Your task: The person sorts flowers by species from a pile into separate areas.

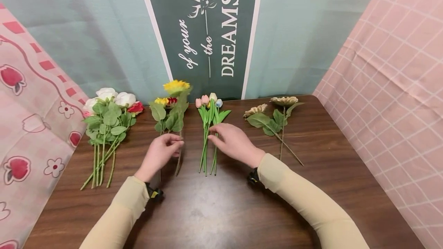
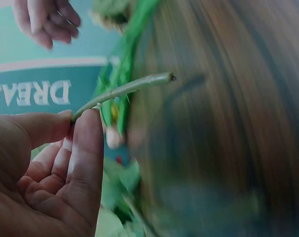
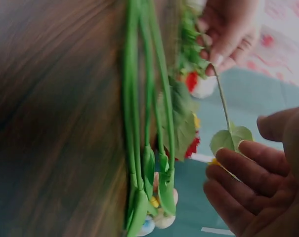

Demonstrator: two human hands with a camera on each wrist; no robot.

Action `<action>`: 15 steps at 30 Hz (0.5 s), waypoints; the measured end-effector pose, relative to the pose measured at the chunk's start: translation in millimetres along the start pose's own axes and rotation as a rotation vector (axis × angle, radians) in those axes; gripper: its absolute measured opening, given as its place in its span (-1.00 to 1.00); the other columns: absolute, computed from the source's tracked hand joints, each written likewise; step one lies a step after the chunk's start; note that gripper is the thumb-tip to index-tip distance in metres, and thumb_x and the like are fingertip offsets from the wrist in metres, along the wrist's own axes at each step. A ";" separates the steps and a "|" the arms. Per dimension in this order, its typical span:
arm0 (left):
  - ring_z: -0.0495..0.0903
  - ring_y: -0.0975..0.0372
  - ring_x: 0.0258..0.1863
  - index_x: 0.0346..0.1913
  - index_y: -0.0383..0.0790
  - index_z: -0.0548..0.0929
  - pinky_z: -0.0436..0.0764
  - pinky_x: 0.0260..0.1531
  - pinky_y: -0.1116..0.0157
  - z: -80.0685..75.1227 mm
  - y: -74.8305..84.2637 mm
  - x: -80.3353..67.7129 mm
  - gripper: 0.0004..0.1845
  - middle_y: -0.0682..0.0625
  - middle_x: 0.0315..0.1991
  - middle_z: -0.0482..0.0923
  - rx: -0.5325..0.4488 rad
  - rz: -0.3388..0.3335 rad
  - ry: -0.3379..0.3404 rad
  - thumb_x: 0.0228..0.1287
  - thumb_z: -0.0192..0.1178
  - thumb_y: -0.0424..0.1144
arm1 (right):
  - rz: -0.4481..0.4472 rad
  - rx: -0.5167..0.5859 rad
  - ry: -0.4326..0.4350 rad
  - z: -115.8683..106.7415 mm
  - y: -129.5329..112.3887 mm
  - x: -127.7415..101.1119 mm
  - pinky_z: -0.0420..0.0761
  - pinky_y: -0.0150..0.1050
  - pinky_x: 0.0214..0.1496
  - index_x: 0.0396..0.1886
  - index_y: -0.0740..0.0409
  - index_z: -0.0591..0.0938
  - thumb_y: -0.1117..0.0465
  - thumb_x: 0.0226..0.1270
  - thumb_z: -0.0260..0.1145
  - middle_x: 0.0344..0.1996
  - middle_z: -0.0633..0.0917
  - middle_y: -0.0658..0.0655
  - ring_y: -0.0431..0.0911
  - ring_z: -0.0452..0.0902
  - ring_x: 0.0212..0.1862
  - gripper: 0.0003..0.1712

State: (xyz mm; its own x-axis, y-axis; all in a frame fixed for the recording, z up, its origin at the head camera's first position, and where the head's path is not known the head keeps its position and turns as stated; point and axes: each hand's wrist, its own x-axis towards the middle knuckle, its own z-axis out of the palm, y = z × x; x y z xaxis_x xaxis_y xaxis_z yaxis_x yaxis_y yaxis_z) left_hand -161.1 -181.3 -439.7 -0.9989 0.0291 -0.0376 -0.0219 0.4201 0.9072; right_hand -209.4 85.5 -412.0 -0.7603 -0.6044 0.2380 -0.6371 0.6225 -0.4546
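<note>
Two hands work low over a dark wooden table [image 1: 214, 210], both arms in beige sleeves. The left hand [image 1: 160, 153] pinches a thin green stem [image 2: 120, 91] between thumb and forefinger, the other fingers curled under; the stem belongs to the sunflower [image 1: 176, 86], whose yellow head lies toward the far edge of the table among a few smaller yellow and red blooms. The right hand [image 1: 234, 142] is held loosely open, fingers gently bent and gripping nothing, its fingertips at the stems of the tulips [image 1: 209, 116], which lie just right of the sunflower; whether they touch the stems I cannot tell. Farther left lies a bunch of roses [image 1: 107, 116], white with a red one, stems pointing toward the person. Farther right lie two beige flowers [image 1: 273, 116] with large leaves. Behind the table hangs a dark green banner [image 1: 207, 30] reading "of your DREAMS", with pink patterned cloth on either side.
</note>
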 end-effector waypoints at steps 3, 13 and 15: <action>0.71 0.16 -0.37 0.06 -0.46 0.65 0.77 -0.33 0.25 -13.6 -10.5 1.2 -0.73 -0.28 -0.15 0.71 0.000 -0.065 0.029 0.46 0.25 -0.31 | -0.144 -0.203 -0.067 6.7 -6.5 6.1 0.48 -0.07 0.35 0.28 0.15 0.62 -0.05 0.56 0.24 0.19 0.66 0.11 -0.01 0.53 0.26 -0.51; 0.72 0.18 -0.41 0.10 -0.51 0.59 0.76 -0.35 0.26 -21.1 -20.3 3.3 -0.68 -0.31 -0.15 0.69 0.049 -0.136 0.022 0.48 0.23 -0.30 | -0.258 -0.329 -0.186 25.0 -18.4 7.6 0.15 0.02 0.56 0.40 0.04 0.53 -0.20 0.55 0.18 0.38 0.52 0.13 0.12 0.22 0.51 -0.38; 0.74 0.15 -0.42 0.13 -0.53 0.57 0.77 -0.34 0.24 -22.4 -19.7 2.3 -0.65 -0.31 -0.16 0.68 0.064 -0.133 0.015 0.48 0.23 -0.28 | -0.251 -0.323 -0.196 27.1 -17.4 6.1 0.15 0.02 0.57 0.40 0.03 0.54 -0.20 0.55 0.18 0.38 0.52 0.12 0.12 0.21 0.52 -0.39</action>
State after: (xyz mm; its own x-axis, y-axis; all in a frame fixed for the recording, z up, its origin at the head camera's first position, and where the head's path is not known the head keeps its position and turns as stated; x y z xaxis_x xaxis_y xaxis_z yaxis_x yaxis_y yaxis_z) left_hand -164.0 -209.8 -448.2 -0.9879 -0.0442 -0.1485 -0.1515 0.4763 0.8661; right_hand -199.6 57.5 -426.0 -0.5583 -0.8200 0.1258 -0.8295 0.5486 -0.1051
